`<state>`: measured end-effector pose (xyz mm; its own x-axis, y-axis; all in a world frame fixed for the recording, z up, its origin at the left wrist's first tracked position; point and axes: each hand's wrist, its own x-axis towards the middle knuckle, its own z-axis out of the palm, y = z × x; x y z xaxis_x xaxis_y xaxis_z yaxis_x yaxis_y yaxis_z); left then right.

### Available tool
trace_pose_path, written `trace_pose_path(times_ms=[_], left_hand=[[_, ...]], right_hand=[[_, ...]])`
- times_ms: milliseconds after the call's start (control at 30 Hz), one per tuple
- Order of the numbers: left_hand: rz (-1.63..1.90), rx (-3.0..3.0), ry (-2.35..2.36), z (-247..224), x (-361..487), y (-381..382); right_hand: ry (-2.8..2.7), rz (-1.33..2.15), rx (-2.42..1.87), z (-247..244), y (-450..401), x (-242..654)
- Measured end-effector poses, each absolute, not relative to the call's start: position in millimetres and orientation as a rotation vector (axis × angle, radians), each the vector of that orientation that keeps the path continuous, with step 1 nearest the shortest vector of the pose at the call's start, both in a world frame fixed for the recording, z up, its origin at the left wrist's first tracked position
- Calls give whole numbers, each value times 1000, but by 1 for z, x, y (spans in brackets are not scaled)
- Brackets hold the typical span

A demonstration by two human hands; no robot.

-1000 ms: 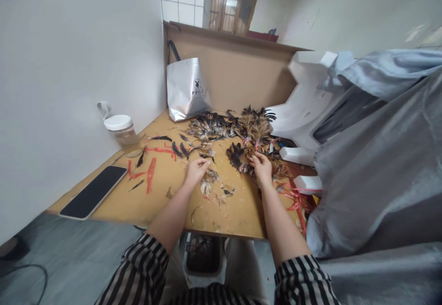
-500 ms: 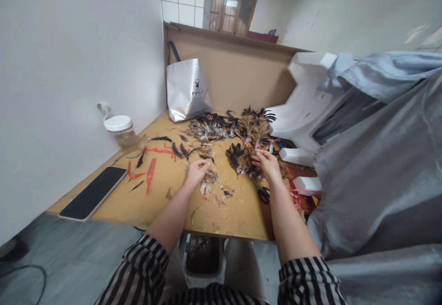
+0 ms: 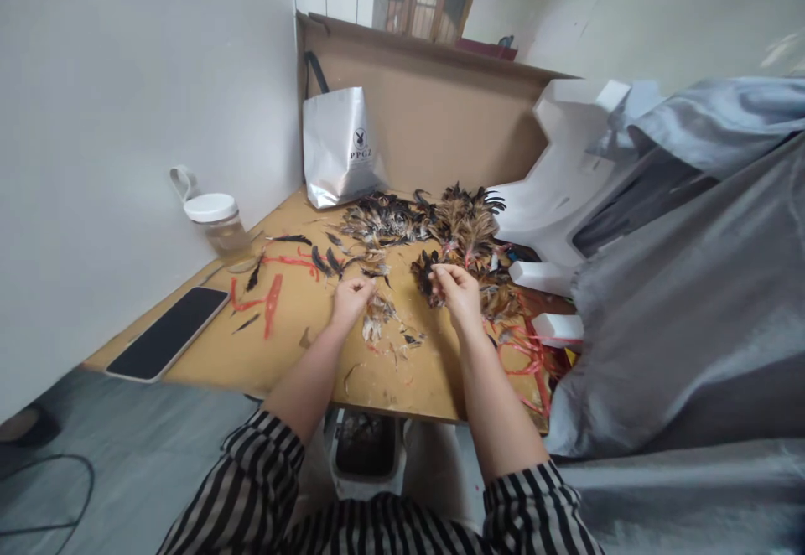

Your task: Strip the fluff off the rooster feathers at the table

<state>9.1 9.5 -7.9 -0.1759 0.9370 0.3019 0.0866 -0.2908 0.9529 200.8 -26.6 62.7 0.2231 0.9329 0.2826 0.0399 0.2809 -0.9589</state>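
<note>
My left hand (image 3: 353,299) is closed in a pinch above the table, beside a small heap of brown and white feathers (image 3: 377,317); anything between its fingertips is too small to make out. Over the right part of the table, my right hand (image 3: 454,288) has its fingers pressed together, and what they hold, if anything, cannot be made out. It partly covers a dark feather bunch (image 3: 423,276). Farther back lie a brown feather bunch (image 3: 465,224) and a black and grey feather pile (image 3: 386,218). Loose black feathers (image 3: 325,261) lie left of centre.
A phone (image 3: 168,334), a lidded jar (image 3: 223,232) and red strips (image 3: 272,308) are on the left. A silver bag (image 3: 343,148) stands at the back. White foam (image 3: 557,329), red strings (image 3: 525,354) and grey cloth (image 3: 692,312) are at the right. A bin (image 3: 366,452) sits below the edge.
My right hand has moved left, away from the brown feather bunch, to beside the dark bunch. My left hand has shifted slightly left. The camera view has tilted down a little.
</note>
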Motion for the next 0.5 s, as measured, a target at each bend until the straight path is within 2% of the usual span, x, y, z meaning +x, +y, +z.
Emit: trace_pose_path(times_ms=[100,300,500], left_hand=[[1652,1371,1178,-10,8,14],[1614,1151,1102,-6,7,15],[1763,1151,1005,6,7,7]], right_hand=[[-1230,811,-1096,48,-14,181],[-1262,657,-1173,8,1,167],[-1381,559,-1212,2,-4,169]])
